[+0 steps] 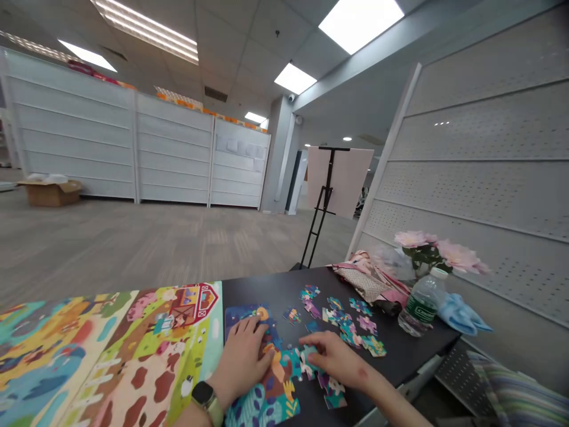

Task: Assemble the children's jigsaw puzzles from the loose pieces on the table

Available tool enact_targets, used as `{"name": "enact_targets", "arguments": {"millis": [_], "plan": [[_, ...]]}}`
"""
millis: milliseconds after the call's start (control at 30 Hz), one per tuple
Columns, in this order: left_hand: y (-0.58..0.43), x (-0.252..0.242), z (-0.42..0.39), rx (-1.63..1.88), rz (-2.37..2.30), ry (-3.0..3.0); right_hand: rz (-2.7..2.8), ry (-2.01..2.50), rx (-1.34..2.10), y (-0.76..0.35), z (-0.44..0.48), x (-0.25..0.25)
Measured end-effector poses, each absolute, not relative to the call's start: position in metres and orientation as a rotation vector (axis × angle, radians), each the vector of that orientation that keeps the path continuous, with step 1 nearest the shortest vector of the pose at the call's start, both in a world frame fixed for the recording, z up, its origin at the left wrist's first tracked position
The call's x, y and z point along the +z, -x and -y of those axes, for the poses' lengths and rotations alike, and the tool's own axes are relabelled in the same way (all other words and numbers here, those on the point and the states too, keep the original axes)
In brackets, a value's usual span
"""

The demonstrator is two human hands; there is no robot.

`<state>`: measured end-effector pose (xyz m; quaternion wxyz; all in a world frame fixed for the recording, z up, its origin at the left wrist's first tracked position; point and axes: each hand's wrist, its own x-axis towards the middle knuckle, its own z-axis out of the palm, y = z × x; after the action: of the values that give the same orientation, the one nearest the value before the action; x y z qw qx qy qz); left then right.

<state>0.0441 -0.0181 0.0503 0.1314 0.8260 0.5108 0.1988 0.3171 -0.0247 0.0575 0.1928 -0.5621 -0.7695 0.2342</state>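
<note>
The right hand (333,356) is curled low over the desk (271,290), thumb and forefinger at the teal-and-white pieces (306,369) along the right side of the joined puzzle (281,370); whether it pinches one or only presses, I cannot tell. If a tab is out of line there, pushing down could bend the card or pop its neighbours loose.

The left hand (249,353) lies flat with fingers spread on the puzzle, gripping nothing. It seems to steady the sheet, but sideways pressure from the palm could slide the sheet or open its seams, and the hand hides part of the picture, so a mismatch might go unnoticed.

Just near of the right hand, the dark pieces (333,394) lie close to the desk's near edge; a drop of that wrist or forearm could sweep them off. Farther right, the loose pieces (349,326) sit close together, some seemingly touching or overlapping, so reaching in could scatter them or bring up the wrong one. To the left, the farm picture (164,356) leaves the puzzle little room to shift. At the far right, the bottle (420,305) stands upright, and a wide elbow swing could topple it.
</note>
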Motion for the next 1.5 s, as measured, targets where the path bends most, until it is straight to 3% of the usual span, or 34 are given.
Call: {"name": "enact_targets", "arguments": {"millis": [333, 633, 833, 1133, 1500], "plan": [[-0.045, 0.058, 0.022, 0.594, -1.457, -2.428, 2.113, 1.645, 0.439, -0.3, 0.023, 0.063], [-0.069, 0.068, 0.051, 0.445, -0.744, -2.554, 2.09, 1.573, 0.403, -0.332, 0.066, 0.072], [-0.078, 0.066, 0.051, 0.45, -0.798, -2.555, 2.196, 1.528, 0.598, -0.358, 0.114, 0.061], [-0.089, 0.058, 0.041, 0.426, -0.828, -2.663, 2.176, 1.455, 0.626, -0.345, 0.11, 0.074], [-0.085, 0.052, 0.042, 0.499, -0.918, -2.509, 2.23, 1.361, 0.404, -0.34, 0.094, 0.07]]}}
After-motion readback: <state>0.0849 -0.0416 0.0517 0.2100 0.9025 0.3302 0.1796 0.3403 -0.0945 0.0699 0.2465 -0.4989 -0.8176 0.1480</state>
